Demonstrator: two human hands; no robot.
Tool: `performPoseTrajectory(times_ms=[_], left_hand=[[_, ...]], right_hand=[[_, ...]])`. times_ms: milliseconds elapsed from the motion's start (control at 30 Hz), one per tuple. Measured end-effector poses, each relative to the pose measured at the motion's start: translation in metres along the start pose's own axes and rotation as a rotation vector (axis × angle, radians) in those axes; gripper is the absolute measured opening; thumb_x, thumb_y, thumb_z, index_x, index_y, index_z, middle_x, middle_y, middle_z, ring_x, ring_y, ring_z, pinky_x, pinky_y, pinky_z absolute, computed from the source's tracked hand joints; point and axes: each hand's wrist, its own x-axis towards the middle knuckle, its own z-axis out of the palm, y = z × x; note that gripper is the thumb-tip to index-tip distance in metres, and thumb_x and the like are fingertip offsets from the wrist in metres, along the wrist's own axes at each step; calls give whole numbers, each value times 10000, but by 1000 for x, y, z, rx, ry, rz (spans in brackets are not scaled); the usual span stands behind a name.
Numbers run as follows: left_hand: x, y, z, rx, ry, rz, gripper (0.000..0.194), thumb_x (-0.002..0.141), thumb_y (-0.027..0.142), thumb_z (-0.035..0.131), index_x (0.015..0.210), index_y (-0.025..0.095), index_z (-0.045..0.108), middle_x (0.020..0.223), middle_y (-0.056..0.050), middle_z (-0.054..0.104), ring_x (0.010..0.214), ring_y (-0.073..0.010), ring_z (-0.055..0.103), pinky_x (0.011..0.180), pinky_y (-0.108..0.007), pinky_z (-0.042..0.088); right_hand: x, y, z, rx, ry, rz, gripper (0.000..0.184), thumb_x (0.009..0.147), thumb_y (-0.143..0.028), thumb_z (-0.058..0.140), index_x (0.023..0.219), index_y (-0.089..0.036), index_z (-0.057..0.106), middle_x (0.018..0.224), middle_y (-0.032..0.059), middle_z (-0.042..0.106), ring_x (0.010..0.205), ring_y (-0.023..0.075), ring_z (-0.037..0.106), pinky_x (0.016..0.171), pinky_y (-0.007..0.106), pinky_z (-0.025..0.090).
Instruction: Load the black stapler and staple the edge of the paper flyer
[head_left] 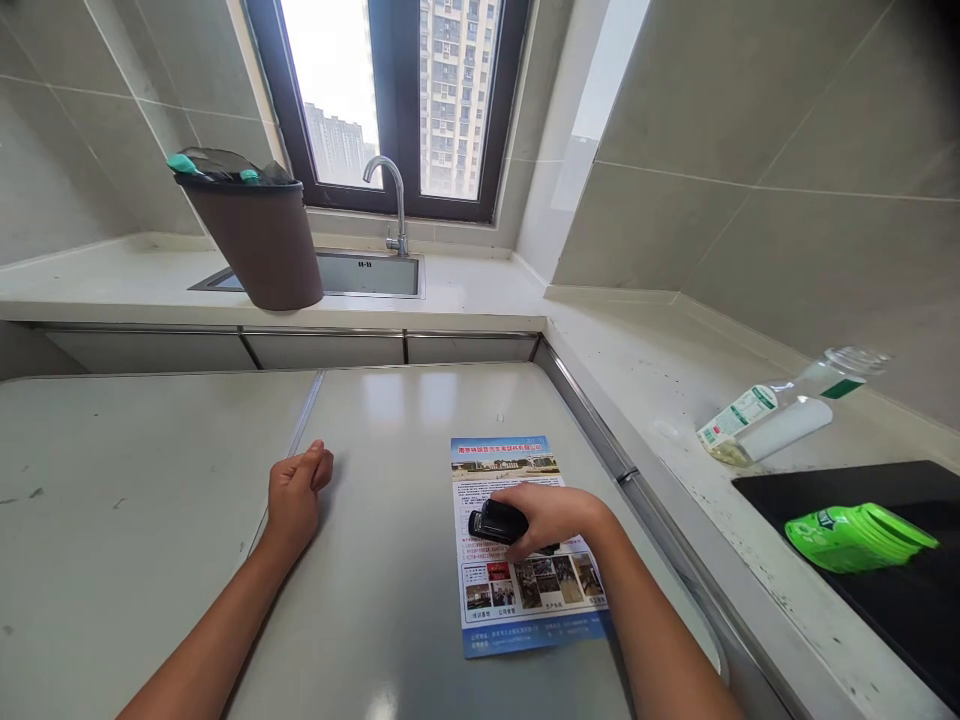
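Note:
A printed leaflet (525, 635) with a blue foot and a row of photos lies flat on the light tabletop (390, 540). Over its middle, my right hand (551, 515) is closed around a black stapler (499, 522), whose front end points left. The palm and fingers hide much of the stapler's rear, so I cannot tell whether paper is in its jaws. Left of the leaflet, my left hand (296, 495) rests on the table as a loose fist, apart from the paper, with nothing visible in it.
A brown bin (259, 245) stands by the sink (367, 275) and its tap (401, 205) at the back. On the right counter (637, 370) lie a clear bottle (787, 410) and, on a black hob (900, 590), a green container (855, 535).

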Motion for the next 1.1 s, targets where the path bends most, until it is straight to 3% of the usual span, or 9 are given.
performPoseTrajectory(times_ms=[100,167,300,400,500,633,833,967,1100], left_hand=[[1,6,-3,-184,31,24,571,952,393,543,522,193,224,539,35,152,498,-132,235,497,-295,246],[4,9,-6,-295,21,-13,557,936,380,535,537,192,195,531,36,145,484,-129,223,473,-295,246],[6,11,-12,-439,13,-56,554,914,376,539,561,191,155,535,36,139,469,-119,219,442,-287,255],[5,10,-16,-519,2,-73,572,906,374,555,570,186,132,527,37,134,461,-113,221,433,-279,262],[4,7,-20,-559,-9,-94,597,902,394,557,580,184,100,514,37,119,452,-115,208,427,-281,267],[4,4,-24,-581,-25,-118,617,900,418,548,595,184,67,506,39,94,443,-120,182,421,-284,271],[7,4,-31,-674,-52,-140,640,879,402,583,597,192,49,492,51,68,419,-111,190,412,-282,270],[9,5,-36,-843,-42,-175,642,860,335,621,600,192,52,510,56,45,422,-111,174,409,-286,238],[10,6,-39,-995,-41,-192,606,881,280,599,587,202,75,528,55,39,436,-122,156,417,-303,210]], right_hand=[[-2,5,-8,45,-35,-46,457,686,-518,828,990,-224,656,904,-10,656,789,180,574,644,252,397],[2,9,-12,132,72,-107,369,811,-514,731,1017,-219,651,913,-4,648,815,174,576,696,259,425],[29,19,-10,186,747,-95,240,961,-417,546,977,-192,629,986,45,641,907,185,589,825,308,462],[54,32,1,78,970,-86,168,933,-356,581,944,-195,627,1053,72,628,1011,211,596,897,347,483],[71,45,13,-61,988,-62,244,946,-358,581,1117,-192,631,1265,124,594,1210,246,551,1042,411,445],[81,56,22,-224,871,64,554,1004,-467,486,1451,-140,468,1589,186,366,1493,281,311,1206,479,286],[90,52,28,-350,710,160,646,1065,-468,268,1579,-79,300,1663,176,227,1562,241,162,1263,483,145],[120,21,35,-370,675,151,674,1055,-441,262,1600,-45,229,1672,151,191,1567,232,139,1275,469,86],[174,-39,51,-362,671,49,663,1046,-396,269,1598,-32,225,1669,156,178,1568,244,130,1269,507,76]])
